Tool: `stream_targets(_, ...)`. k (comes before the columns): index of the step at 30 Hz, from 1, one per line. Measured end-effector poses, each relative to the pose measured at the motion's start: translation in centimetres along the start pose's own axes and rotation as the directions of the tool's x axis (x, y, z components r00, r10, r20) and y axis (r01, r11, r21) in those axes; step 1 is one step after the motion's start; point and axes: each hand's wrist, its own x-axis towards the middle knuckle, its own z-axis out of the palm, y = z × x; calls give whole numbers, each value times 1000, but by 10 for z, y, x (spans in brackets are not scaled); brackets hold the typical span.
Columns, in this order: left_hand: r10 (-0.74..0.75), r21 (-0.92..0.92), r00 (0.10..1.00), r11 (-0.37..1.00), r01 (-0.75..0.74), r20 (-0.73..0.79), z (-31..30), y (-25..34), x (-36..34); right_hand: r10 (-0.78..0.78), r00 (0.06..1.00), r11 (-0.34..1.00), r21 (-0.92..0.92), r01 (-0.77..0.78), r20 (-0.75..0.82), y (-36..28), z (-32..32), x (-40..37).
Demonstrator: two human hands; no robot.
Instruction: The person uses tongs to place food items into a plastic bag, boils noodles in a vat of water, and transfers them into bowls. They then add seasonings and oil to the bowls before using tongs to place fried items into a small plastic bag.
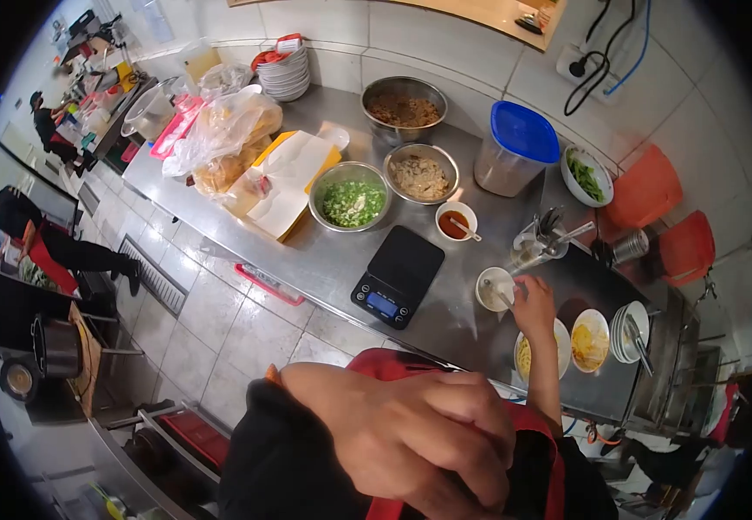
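Note:
My right hand (534, 305) reaches over the right part of the steel counter, fingers pinched on a small spoon (504, 299). The spoon's tip is inside a small white bowl (483, 299) with pale contents. Below that hand is a white bowl of noodles (523, 359), partly hidden by my forearm. Close to the camera, my left hand (428, 425) is in front of my chest, with its fingers curled in. Whatever it may hold is hidden. A black kitchen scale (404, 267) with a lit display lies left of the small bowl.
Behind the scale stand a bowl of chopped green onion (350, 198), two bowls of minced fillings (419, 173), a cup of red sauce (456, 224) and a blue-lidded tub (523, 130). Stacked plates (625, 334) with tongs are at right. Two people (47, 234) stand at left.

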Motion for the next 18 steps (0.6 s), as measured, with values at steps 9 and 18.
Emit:
stream_targets(9,-772,465,573,415,782,-275,-69,74,-59,-200,970,977,-46,208,135,-54,60,65)
stream_targets(18,-735,-489,-674,-616,618,74,-6,219,-553,266,689,-80,728,-681,674,-15,169,87)
